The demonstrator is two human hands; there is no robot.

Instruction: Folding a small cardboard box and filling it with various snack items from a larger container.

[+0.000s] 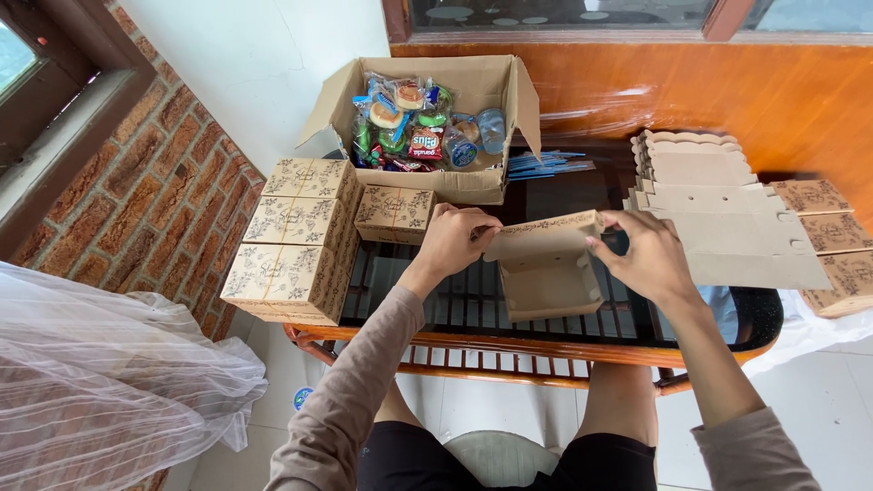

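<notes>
In the middle of the frame, the half-folded kraft gift box is above the glass counter. The left hand closes its grip on the box's left end, and the right hand pinches the right end. Finished boxes are stacked at left, flat blanks at right, and a snack carton sits behind.

A glass-topped rattan table stands on pale floor tiles between a brick wall with a window and orange wood panelling.
</notes>
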